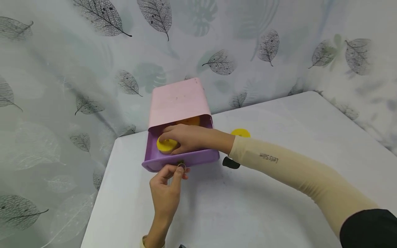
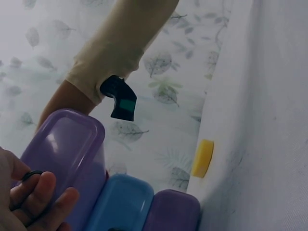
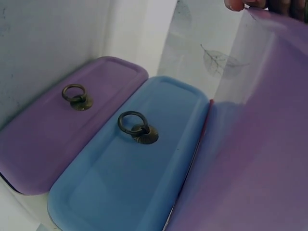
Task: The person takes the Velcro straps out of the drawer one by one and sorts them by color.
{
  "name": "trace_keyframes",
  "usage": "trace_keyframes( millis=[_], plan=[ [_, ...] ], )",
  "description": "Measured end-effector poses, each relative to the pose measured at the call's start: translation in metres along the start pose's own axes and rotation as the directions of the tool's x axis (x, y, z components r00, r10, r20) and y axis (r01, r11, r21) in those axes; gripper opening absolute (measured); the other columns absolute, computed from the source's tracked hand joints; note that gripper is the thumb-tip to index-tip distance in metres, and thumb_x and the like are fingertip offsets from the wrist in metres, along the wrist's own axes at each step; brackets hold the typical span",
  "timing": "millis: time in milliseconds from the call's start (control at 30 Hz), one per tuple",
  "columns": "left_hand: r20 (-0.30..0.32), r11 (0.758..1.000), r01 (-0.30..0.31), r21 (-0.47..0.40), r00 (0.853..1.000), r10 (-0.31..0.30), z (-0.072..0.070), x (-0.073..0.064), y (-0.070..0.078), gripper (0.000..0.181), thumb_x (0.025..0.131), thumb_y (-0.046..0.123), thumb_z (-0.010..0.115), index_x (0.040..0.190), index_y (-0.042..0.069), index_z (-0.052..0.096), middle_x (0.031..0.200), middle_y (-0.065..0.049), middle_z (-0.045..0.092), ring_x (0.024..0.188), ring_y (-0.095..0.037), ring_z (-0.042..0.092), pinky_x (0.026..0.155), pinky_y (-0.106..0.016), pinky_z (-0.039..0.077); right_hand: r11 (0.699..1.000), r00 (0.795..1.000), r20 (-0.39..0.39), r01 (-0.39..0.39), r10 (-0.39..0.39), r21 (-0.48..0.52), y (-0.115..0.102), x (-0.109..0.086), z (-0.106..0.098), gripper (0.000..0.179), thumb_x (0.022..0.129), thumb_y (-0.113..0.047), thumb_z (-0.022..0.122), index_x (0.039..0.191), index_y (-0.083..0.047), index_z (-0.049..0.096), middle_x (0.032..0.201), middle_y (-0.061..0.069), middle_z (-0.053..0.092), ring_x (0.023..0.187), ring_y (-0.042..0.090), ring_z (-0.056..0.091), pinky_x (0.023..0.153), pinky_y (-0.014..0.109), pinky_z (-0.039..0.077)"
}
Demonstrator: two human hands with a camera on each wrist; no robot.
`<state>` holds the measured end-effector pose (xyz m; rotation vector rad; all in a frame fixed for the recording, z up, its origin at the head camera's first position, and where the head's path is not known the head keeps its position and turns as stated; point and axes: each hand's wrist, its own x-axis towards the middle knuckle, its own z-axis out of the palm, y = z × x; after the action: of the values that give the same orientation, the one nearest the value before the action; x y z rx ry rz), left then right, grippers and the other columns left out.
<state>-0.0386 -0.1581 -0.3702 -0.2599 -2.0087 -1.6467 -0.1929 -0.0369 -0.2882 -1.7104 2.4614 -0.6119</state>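
Note:
A pink drawer cabinet (image 1: pixel 178 101) stands with its top purple drawer (image 1: pixel 195 157) pulled out. My left hand (image 1: pixel 165 196) pinches the ring handle (image 1: pixel 181 166) on the drawer's front; in the left wrist view its curled fingers (image 2: pixel 41 192) are beside the purple front. Reaching into the drawer, my right hand (image 1: pixel 189 137) holds a yellow disc (image 1: pixel 166 147) near the left side, fingers and thumb round its edge. Farther back, another yellow-orange round piece (image 1: pixel 192 121) shows under the pink top. The right palm is hidden.
A yellow disc (image 1: pixel 240 133) rests on the white table (image 1: pixel 248 199) right of the cabinet. Below the open drawer are a blue drawer (image 3: pixel 130 159) and a lower purple drawer (image 3: pixel 72 125), both with ring handles. A leaf-patterned curtain (image 1: pixel 217 41) hangs behind.

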Motion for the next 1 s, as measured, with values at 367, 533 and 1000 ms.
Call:
trace_keyframes(
  millis=[367, 533, 1000],
  plan=[
    [0.010, 1.000, -0.004, 0.007, 1.000, 0.004, 0.001, -0.001, 0.000, 0.018, 0.102, 0.006, 0.066, 0.084, 0.002, 0.069, 0.078, -0.002, 0.073, 0.088, -0.026, 0.072, 0.091, -0.035, 0.050, 0.999, 1.000, -0.001, 0.023, -0.023, 0.031, 0.001, -0.008, -0.006, 0.041, 0.093, -0.027, 0.081, 0.129, -0.012, 0.070, 0.126, 0.002, 0.065, 0.115, 0.015, 0.057, 0.097, 0.021, 0.042],
    [0.004, 1.000, -0.002, 0.013, 1.000, 0.002, 0.001, 0.000, 0.000, 0.019, 0.101, 0.006, 0.066, 0.083, 0.001, 0.069, 0.079, -0.001, 0.074, 0.088, -0.026, 0.072, 0.090, -0.035, 0.049, 0.995, 0.996, 0.005, 0.085, -0.085, 0.058, 0.003, -0.014, -0.012, 0.038, 0.094, -0.021, 0.080, 0.128, -0.008, 0.070, 0.126, 0.003, 0.066, 0.116, 0.015, 0.057, 0.098, 0.021, 0.042],
    [0.011, 1.000, -0.023, 0.020, 1.000, 0.023, 0.000, 0.000, -0.001, 0.018, 0.101, 0.005, 0.066, 0.084, 0.000, 0.069, 0.080, 0.000, 0.074, 0.086, -0.026, 0.071, 0.091, -0.035, 0.048, 0.989, 0.992, -0.048, 0.120, -0.116, 0.081, 0.003, -0.028, -0.029, 0.039, 0.092, -0.018, 0.080, 0.128, -0.007, 0.069, 0.129, 0.003, 0.064, 0.115, 0.016, 0.058, 0.102, 0.030, 0.042]
  ],
)
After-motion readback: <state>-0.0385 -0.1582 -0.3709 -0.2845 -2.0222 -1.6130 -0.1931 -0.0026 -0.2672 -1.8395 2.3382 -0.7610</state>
